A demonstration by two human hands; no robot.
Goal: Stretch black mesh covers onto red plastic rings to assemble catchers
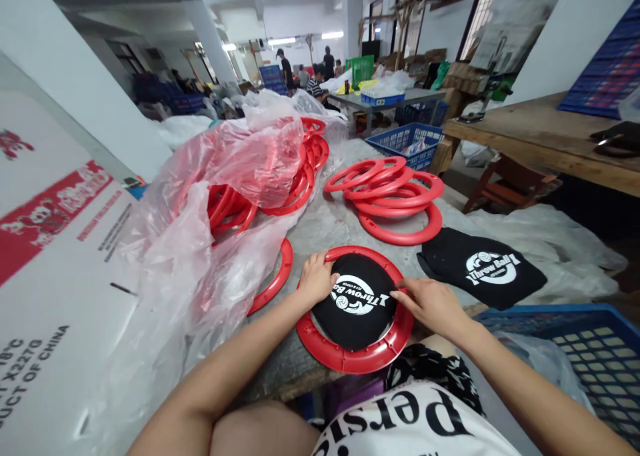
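A red ring (350, 360) lies flat by the near edge of the worktop (320, 233), with a round black cloth (353, 333) filling its middle. White words and a ball picture are on the cloth. The left hand (319, 279) rests on the ring's upper left side, its thumb by the cloth; I can't tell if it grips. The right hand (433, 303) has its thumb and fingertips at the cloth's right side, and I can't tell if they pinch it. A pile of red rings (400, 209) sits farther back, toward the worktop's right edge. Another black cloth (450, 263) lies by that edge. On the left side, a big clear bag (240, 149) holds more red rings, and a lone red ring (284, 273) pokes out beside it. A blue basket (550, 315) stands past the near right corner.
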